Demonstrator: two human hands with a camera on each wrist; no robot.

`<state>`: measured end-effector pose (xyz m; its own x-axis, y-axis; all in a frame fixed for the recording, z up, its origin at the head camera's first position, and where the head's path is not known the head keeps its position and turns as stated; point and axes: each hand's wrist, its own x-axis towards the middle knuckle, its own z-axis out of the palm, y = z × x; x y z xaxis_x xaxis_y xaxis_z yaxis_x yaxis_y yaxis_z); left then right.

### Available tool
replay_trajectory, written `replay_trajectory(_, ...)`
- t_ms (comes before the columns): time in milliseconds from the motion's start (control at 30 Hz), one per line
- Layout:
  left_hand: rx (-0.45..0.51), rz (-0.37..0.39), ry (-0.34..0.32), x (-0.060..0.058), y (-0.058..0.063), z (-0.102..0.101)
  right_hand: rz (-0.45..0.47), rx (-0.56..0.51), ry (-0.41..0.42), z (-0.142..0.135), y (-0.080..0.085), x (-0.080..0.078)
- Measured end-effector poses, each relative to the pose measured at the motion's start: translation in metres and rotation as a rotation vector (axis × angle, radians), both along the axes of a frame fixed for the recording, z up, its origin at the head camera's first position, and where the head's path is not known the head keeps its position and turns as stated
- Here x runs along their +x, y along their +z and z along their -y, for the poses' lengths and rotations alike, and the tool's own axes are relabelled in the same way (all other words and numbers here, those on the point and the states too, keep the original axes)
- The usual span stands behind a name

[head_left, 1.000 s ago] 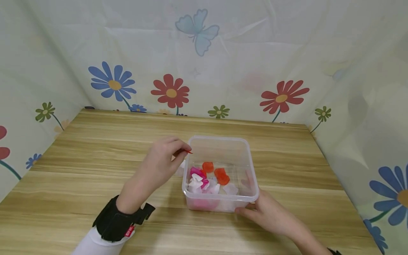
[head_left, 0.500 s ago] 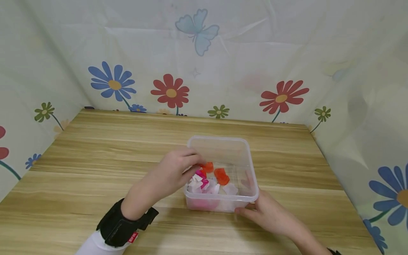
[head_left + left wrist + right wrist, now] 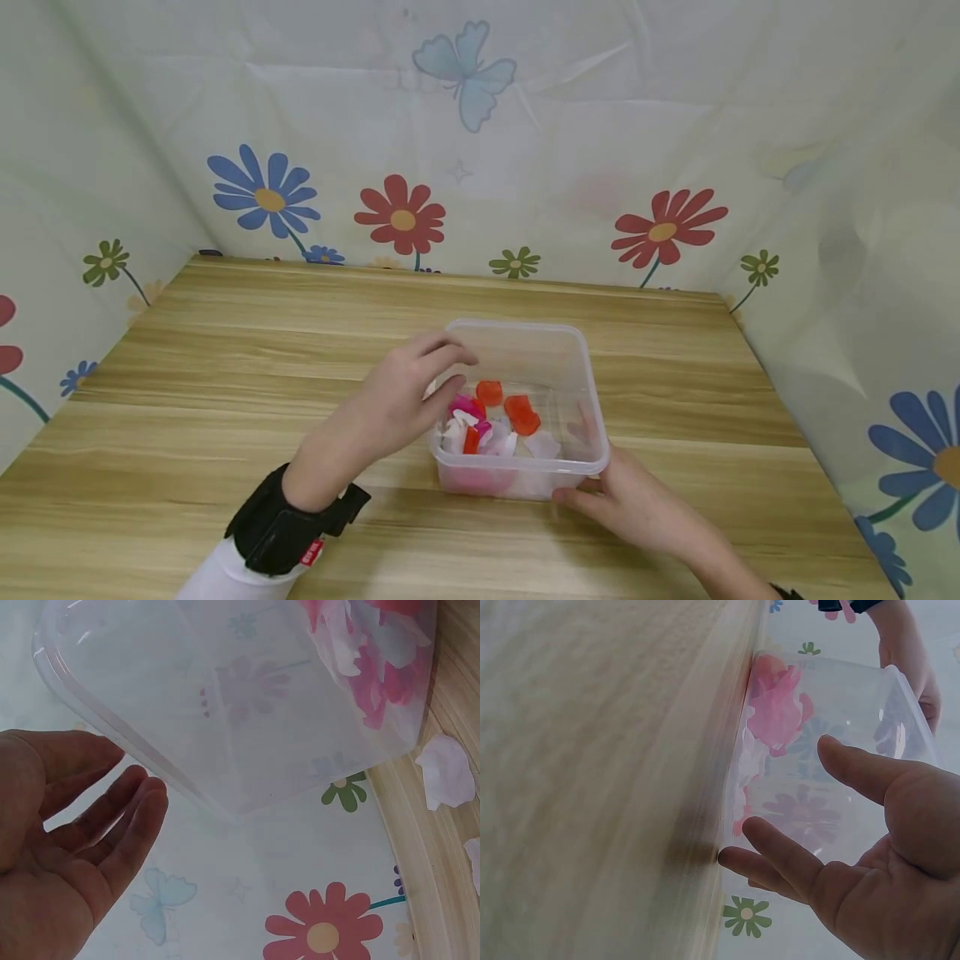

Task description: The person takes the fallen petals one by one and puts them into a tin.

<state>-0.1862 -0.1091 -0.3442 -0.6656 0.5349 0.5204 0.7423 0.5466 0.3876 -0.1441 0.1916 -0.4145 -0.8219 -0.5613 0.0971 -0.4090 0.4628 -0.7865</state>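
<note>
A clear plastic food box [image 3: 525,463], lidless, stands on the table with red, magenta and white flower petals inside. One red petal [image 3: 471,440] lies on the pile at the near left. My left hand [image 3: 401,392] hovers at the box's left rim, fingers loosely bent and apart; nothing shows between them in the left wrist view. My right hand [image 3: 630,500] holds the near right corner, thumb along the front wall and fingers by the right side. Beside the box, a pale petal [image 3: 445,772] lies on the table, hidden by my left hand in the head view.
The wood-grain table [image 3: 247,358] spreads out around the box. A white cloth printed with flowers [image 3: 525,125] rises behind it and on both sides. Another pale petal [image 3: 472,859] is partly cut off at the left wrist view's edge.
My left hand carried a red petal over the left rim and let it go inside; it has since drawn back up and left. My right hand and the box stayed put.
</note>
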Motion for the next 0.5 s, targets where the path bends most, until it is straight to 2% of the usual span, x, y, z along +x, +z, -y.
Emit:
replay_trajectory(100,0.025,-0.011,0.075,-0.003,0.001,0.003,0.008,0.010,-0.004,0.000,0.002,0.000)
replay_trajectory(267,0.036,0.020,0.182,-0.008,0.002,0.009,0.015,0.017,-0.008,0.001,0.005,-0.001)
replay_trajectory(500,-0.014,0.110,0.276,-0.019,-0.004,0.017,0.026,0.004,-0.005,0.002,0.009,-0.001)
